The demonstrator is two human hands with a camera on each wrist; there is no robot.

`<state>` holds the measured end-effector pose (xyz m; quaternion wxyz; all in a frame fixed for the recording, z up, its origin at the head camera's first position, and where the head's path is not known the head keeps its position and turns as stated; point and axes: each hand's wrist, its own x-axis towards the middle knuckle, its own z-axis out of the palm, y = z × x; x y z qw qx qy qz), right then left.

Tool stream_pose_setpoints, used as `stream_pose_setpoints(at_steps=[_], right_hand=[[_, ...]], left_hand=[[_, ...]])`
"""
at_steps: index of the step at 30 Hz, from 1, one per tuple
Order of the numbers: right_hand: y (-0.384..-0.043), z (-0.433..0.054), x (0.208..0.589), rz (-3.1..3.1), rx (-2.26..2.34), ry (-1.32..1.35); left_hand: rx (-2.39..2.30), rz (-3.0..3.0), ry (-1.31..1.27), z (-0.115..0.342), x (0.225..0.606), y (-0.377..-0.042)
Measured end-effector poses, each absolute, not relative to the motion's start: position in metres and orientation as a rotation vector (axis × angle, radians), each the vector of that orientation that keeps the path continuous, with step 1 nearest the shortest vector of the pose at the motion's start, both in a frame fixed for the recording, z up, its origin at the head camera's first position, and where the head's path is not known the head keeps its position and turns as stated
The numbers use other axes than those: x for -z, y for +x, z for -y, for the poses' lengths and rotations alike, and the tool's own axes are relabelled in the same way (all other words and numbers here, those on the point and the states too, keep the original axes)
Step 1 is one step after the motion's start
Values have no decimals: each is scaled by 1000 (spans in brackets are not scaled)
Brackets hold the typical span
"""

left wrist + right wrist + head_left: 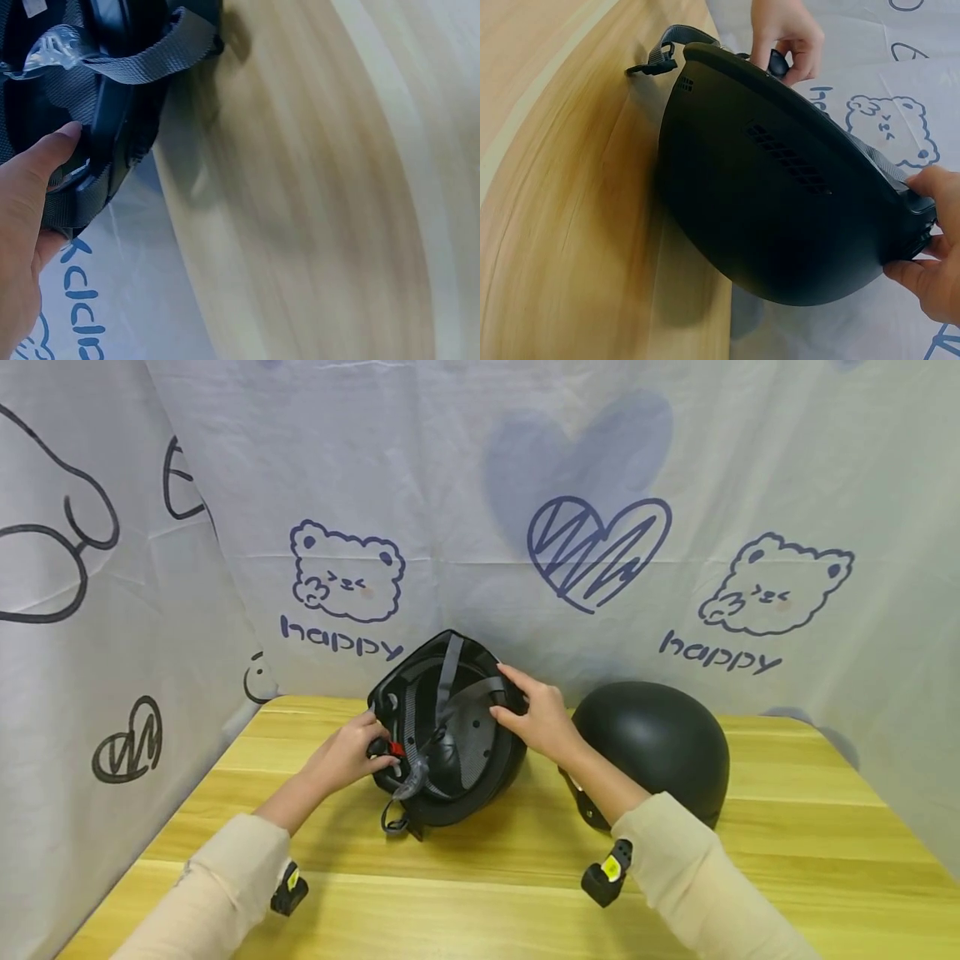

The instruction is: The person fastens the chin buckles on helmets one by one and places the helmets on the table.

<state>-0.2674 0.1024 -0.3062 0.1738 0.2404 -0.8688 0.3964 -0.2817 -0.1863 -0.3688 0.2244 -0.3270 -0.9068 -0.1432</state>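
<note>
Beige sleeves (213,893) lie nearest my head camera. Between my left hand (347,756) and right hand (546,718) tilts a black hard-shell helmet (472,745), grey-strapped inside facing me. Left fingers pinch a black-and-red buckle (396,748); right fingers grip the helmet's rim. Right of those fingers, a matte-black domed helmet (656,739) sits on the yellow wooden desk (450,918).

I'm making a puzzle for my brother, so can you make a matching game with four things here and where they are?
Things
1. Smooth, dome-shaped black helmet
2. Grey-strapped, hard-shelled black helmet, inside showing
3. Small, plastic-looking red piece
4. Blue-printed white fabric backdrop

Places
A. Behind the pale yellow wooden table
B. Close to the left hand
C. On the table, dome facing up
D. Gripped at its rim by the right hand

Pairs: 1-C, 2-D, 3-B, 4-A
</note>
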Motion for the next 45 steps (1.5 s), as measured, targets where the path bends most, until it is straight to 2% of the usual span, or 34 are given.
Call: stream_pose_setpoints(at_steps=[7,34,45], right_hand=[[-268,-108,311,2442,-1221,654],[-277,-124,357,2416,-1733,325],[-281,-120,368,2348,-1787,255]], left_hand=[[476,2580,-858,183,359,-281],[611,2264,-846,168,311,-277],[616,2286,-831,170,310,-276]])
